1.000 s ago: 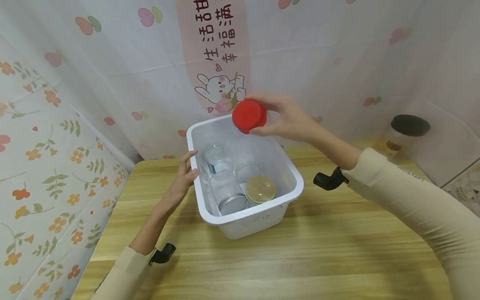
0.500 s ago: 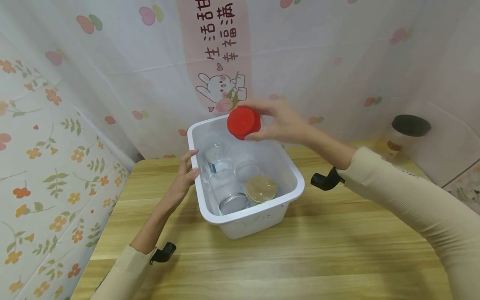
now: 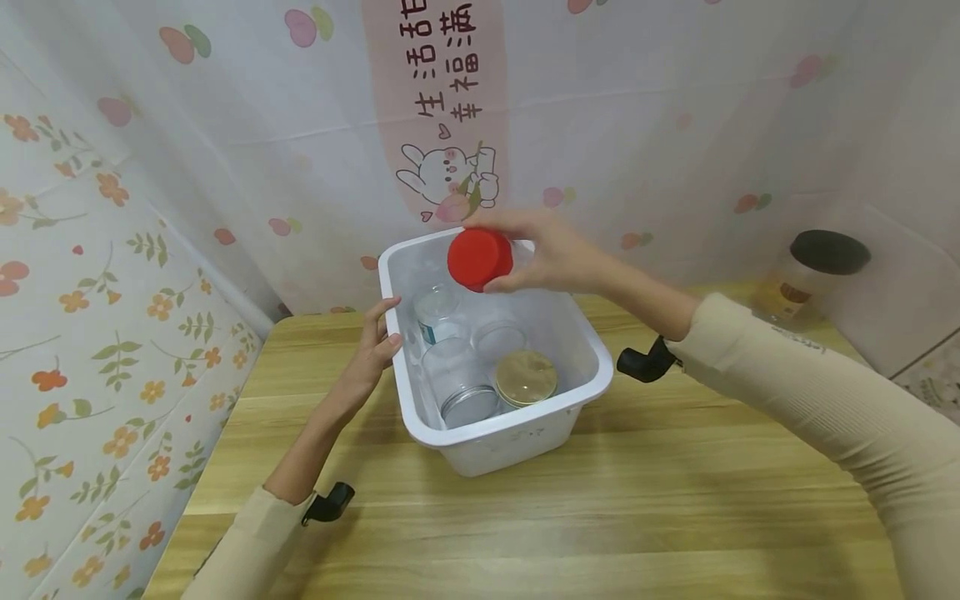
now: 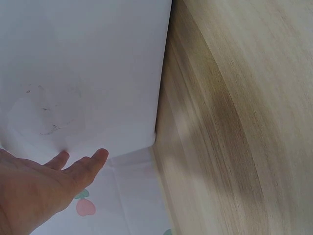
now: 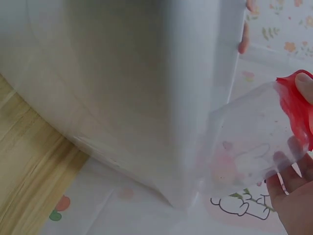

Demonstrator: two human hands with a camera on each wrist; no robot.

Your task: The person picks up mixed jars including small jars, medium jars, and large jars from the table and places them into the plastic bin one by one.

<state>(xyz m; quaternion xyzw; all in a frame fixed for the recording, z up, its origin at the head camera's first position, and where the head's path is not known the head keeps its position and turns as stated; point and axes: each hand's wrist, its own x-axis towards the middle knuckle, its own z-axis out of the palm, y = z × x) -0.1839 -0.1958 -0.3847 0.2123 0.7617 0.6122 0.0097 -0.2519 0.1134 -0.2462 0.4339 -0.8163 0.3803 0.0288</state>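
My right hand [image 3: 551, 250] grips a clear plastic jar [image 5: 254, 132] by its red lid [image 3: 480, 258], thumb on one side and fingers on the other. The jar is tilted, its clear body dipping past the back rim of a white plastic basin [image 3: 517, 442]. At the basin's left rim, my left hand [image 3: 367, 358] holds on, with thumb and a finger over the edge. The left wrist view shows other fingers [image 4: 93, 164] against the outer wall. Inside the basin lie a clear jar with a silver lid [image 3: 470, 407], a gold-lidded jar [image 3: 527, 377] and further clear jars [image 3: 437, 307].
A jar with a black lid [image 3: 828, 252] stands at the back right of the wooden table [image 3: 600, 517]. Patterned curtains [image 3: 637, 125] hang behind and at the left. Black wrist mounts [image 3: 645, 362] stick out from both sleeves.
My right hand has moved the red-lidded jar down and slightly left, lower over the basin. The left hand stays at the rim.
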